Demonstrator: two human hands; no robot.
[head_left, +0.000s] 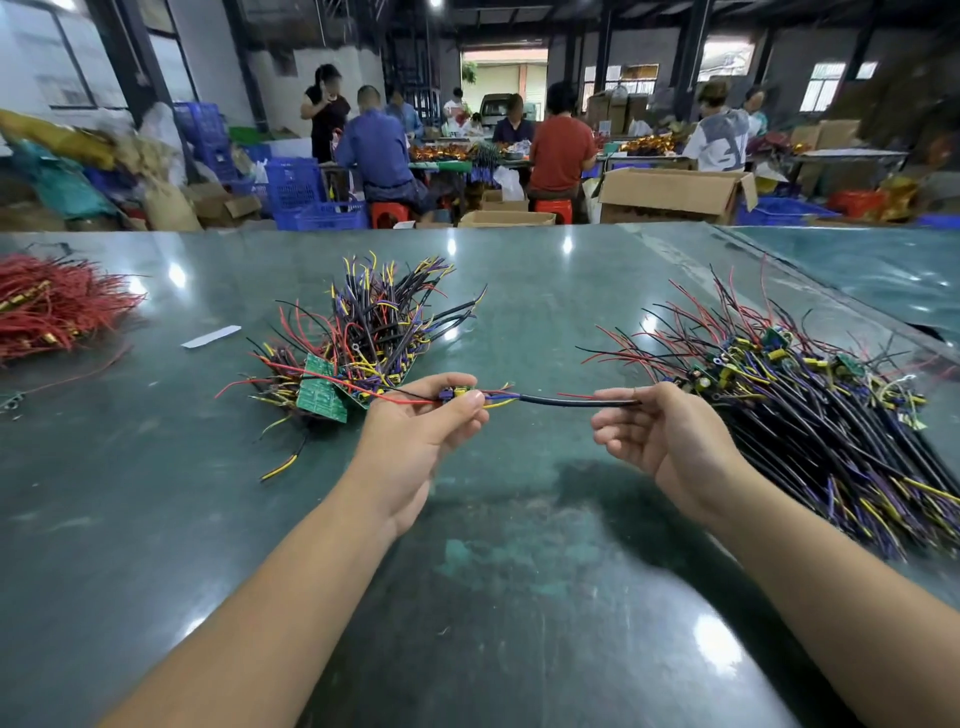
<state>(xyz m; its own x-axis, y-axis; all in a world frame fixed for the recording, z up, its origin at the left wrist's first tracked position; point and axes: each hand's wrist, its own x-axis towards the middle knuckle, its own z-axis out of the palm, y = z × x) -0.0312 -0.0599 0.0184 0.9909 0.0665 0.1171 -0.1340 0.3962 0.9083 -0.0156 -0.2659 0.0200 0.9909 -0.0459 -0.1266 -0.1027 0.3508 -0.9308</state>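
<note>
Your left hand (415, 421) pinches the wire harness (550, 399) by its small board, and your right hand (660, 431) pinches its black cable, just over the table (519, 545). The middle heap (374, 332) and right heap (810, 415) suggest plenty remains.

Bright overhead light, wide-angle bend
Lamp glare dots the green table (156, 493); soft shadows lie on it; beyond it everything blurs.
</note>
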